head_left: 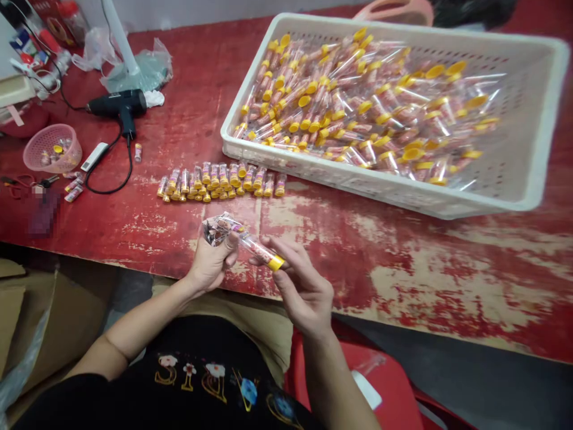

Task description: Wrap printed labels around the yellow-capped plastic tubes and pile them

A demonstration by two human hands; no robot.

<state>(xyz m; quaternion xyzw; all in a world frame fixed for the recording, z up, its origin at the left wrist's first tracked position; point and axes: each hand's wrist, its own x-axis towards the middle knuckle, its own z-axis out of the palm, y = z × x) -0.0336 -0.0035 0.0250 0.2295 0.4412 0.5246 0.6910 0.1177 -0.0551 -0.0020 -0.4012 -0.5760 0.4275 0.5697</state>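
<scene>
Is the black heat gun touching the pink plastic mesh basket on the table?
Apart. The head view shows it: bare red surface of the table separates the heat gun's rear end from the rim of the basket.

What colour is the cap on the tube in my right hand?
Yellow cap, clearest in the head view.

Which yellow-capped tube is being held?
The tube with its cap in the right hand, clear end toward the left hand; others lie in the white basket.
</scene>
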